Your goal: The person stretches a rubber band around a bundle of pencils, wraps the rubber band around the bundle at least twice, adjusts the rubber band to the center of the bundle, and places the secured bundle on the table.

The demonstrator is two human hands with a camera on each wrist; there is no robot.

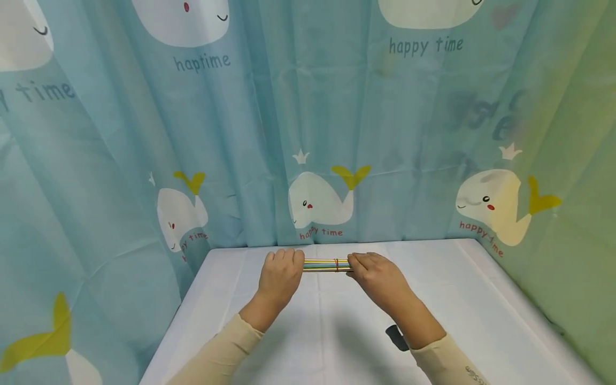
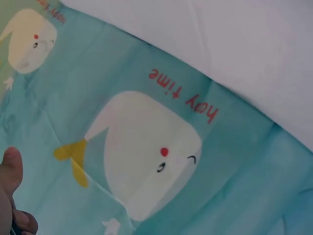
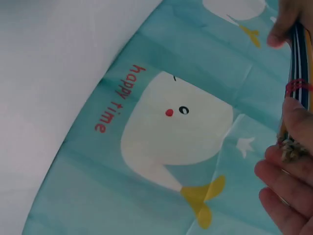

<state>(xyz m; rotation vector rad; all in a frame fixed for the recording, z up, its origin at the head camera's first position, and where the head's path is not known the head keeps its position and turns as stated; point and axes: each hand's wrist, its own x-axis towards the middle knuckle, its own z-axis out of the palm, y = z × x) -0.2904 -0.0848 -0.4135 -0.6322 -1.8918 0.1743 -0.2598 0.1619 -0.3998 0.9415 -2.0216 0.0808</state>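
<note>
A bundle of slim coloured sticks that look like pencils (image 1: pixel 320 265) is held level above the white table, with a red rubber band (image 1: pixel 337 265) round it near its right end. My left hand (image 1: pixel 283 272) grips the left end. The right end is held in my right hand (image 1: pixel 380 275), close to the band. In the right wrist view, the thumb of the right hand (image 3: pixel 293 161) presses on the bundle (image 3: pixel 299 63) just beside the band, by the sticks' clustered ends. Only part of the left hand (image 2: pixel 12 181) shows at the edge of the left wrist view.
Below the hands spreads a white-covered table (image 1: pixel 308 331). A small dark object (image 1: pixel 397 338) lies by the right forearm, partly covered by it. A teal curtain (image 1: pixel 308 117) with printed whales hangs behind the table and along its sides.
</note>
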